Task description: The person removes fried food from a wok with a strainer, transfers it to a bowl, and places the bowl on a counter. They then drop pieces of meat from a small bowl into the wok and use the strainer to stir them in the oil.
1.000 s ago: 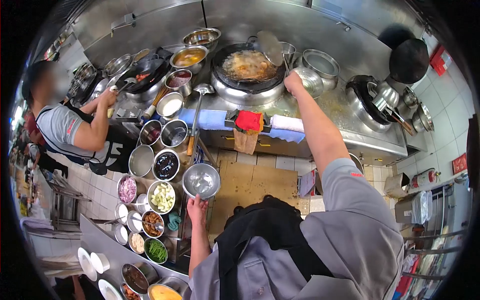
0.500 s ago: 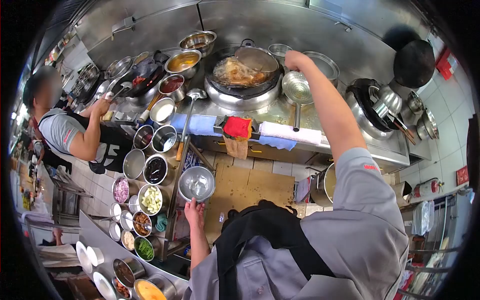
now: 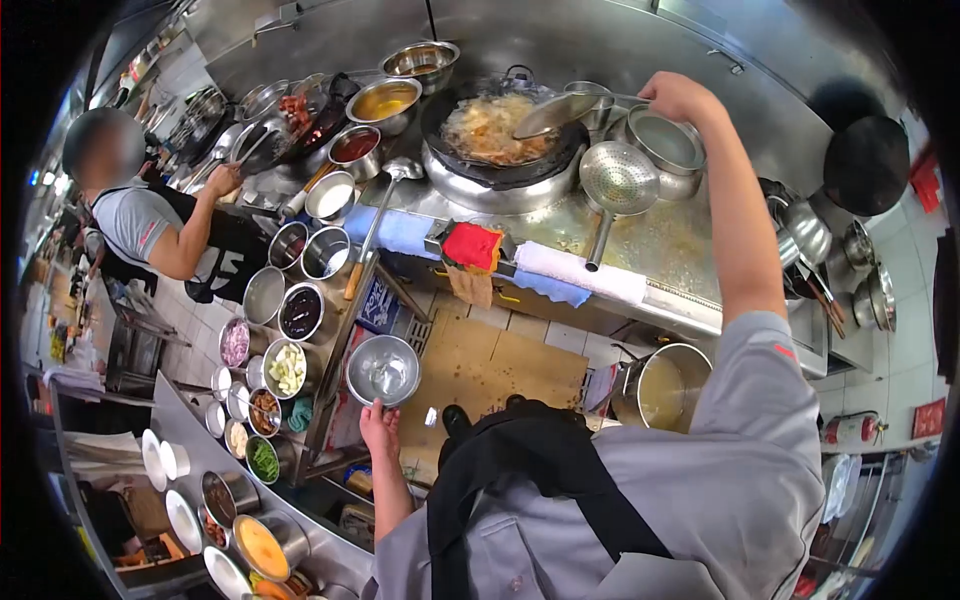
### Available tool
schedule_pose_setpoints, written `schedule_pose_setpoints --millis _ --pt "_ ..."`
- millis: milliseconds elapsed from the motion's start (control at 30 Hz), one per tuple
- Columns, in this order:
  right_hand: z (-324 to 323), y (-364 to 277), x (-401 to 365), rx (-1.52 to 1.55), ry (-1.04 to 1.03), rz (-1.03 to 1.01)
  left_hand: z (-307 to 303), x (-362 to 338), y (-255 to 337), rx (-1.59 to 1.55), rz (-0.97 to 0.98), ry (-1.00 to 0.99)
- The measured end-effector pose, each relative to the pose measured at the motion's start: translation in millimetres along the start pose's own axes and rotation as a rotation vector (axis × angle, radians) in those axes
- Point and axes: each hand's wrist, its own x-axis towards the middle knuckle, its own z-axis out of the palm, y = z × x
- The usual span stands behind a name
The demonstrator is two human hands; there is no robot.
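My left hand (image 3: 380,432) grips the rim of a shiny metal bowl (image 3: 384,370), which has no food visible in it. Stretched out over the stove, my right hand (image 3: 685,97) is closed around the handle of a wide skimmer (image 3: 556,114). The skimmer's head is tilted at the right side of a wok (image 3: 578,150), where pale and orange-brown food (image 3: 495,130) bubbles in hot liquid. Below my right forearm, a perforated ladle (image 3: 619,180) lies on the stove top with its handle toward me.
Seasoning pots and a bowl of yellow oil (image 3: 384,101) stand left of the wok. A long-handled ladle (image 3: 402,170) leans near them. Food containers (image 3: 287,368) line the left counter. A co-worker (image 3: 150,215) handles another wok at left. A large stockpot (image 3: 661,390) stands at right.
My right hand has drawn the skimmer to the right and tilted its head more on edge. The camera view has shifted slightly. My left hand still holds the bowl.
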Motion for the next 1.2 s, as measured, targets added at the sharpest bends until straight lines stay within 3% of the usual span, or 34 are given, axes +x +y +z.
schedule_pose_setpoints --millis 133,200,300,400,500,667,733,800,933,1033,1067,1200 --pt "14 1 9 -0.169 -0.008 -0.064 9 -11 -6 -0.001 -0.001 0.066" --pt "55 7 24 -0.179 0.079 0.014 15 -13 -10 -0.014 0.011 0.044" --pt "66 5 14 -0.091 0.100 0.110 26 -16 -10 -0.025 0.015 0.033" --pt "30 5 -22 -0.072 0.131 -0.053 23 -17 -12 -0.006 0.042 0.025" --pt "15 -7 -51 0.080 0.203 -0.055 26 -21 -9 -0.020 0.047 0.066" --pt "82 -44 -12 0.175 0.171 -0.186 29 -12 -8 0.013 0.029 0.008" --pt "128 -66 9 0.318 0.090 -0.030 37 -11 -3 0.000 0.041 -0.014" --pt "169 -77 14 0.459 0.105 -0.040 42 -7 0 0.006 0.040 -0.038" --pt "191 -70 -16 0.429 0.165 -0.001 54 -5 10 0.015 0.059 -0.023" --pt "174 -47 -28 0.453 0.095 0.053 48 -6 10 0.008 0.052 -0.038" --pt "139 -55 -52 0.445 0.092 0.057 45 -7 10 0.002 0.051 -0.028" --pt "118 -38 -60 0.398 0.214 0.095 27 -10 7 -0.037 0.050 0.031"
